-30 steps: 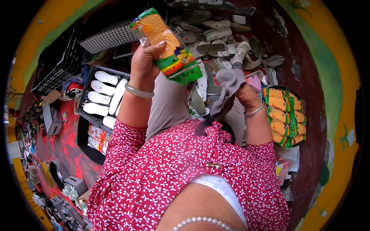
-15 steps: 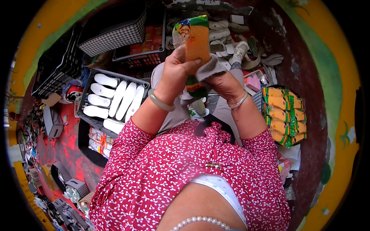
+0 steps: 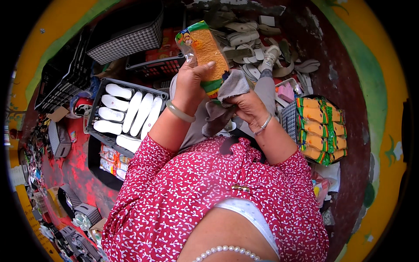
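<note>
My left hand (image 3: 192, 78) grips a packet with an orange, sponge-like pad (image 3: 211, 49) in a clear wrapper with green ends. The packet leans up and to the left, with my thumb lying across its front. A grey cloth (image 3: 234, 85) is bunched in my right hand (image 3: 252, 107), its upper fold against the packet's lower right edge. More of the cloth hangs down between my hands. The right fingers are partly hidden behind it. To the right, a houndstooth basket (image 3: 288, 120) holds several similar green-and-orange packets (image 3: 315, 115).
On the left stands a dark crate (image 3: 97, 102) of white shoes (image 3: 142, 114). Beyond it are a houndstooth bin (image 3: 131, 43) and a black crate (image 3: 155, 66) with red boxes. Loose footwear (image 3: 244, 38) is heaped ahead. Wrapped packs (image 3: 112, 161) lie in a black container below the shoe crate.
The packet has tilted to the left and come slightly lower in my left hand. My right hand has moved a little down, and the grey cloth now spreads wider against the packet's lower edge.
</note>
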The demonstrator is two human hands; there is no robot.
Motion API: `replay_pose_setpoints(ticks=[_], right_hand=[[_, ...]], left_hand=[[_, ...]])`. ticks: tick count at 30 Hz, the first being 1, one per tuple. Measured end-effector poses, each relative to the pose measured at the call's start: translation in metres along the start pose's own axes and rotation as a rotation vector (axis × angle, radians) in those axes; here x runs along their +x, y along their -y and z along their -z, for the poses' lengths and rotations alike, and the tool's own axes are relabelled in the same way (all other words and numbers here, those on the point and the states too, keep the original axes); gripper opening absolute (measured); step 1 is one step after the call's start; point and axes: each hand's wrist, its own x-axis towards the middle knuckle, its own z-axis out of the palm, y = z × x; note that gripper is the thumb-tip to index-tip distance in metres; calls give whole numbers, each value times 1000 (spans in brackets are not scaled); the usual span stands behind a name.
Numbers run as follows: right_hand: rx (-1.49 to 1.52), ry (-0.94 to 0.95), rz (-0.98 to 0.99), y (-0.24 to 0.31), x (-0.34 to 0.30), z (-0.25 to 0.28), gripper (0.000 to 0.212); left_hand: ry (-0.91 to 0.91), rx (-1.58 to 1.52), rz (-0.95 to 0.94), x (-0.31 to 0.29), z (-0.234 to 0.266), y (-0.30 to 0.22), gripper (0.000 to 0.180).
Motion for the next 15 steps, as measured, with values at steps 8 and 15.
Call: replay_pose_setpoints(ticks=[8, 15], right_hand=[[-19, 131, -66, 46, -16, 6, 36], [-7, 247, -217, 49, -19, 12, 43]], left_hand=[[-91, 674, -342, 0, 30, -14, 46], [639, 1972, -996, -13, 0, -35, 61]])
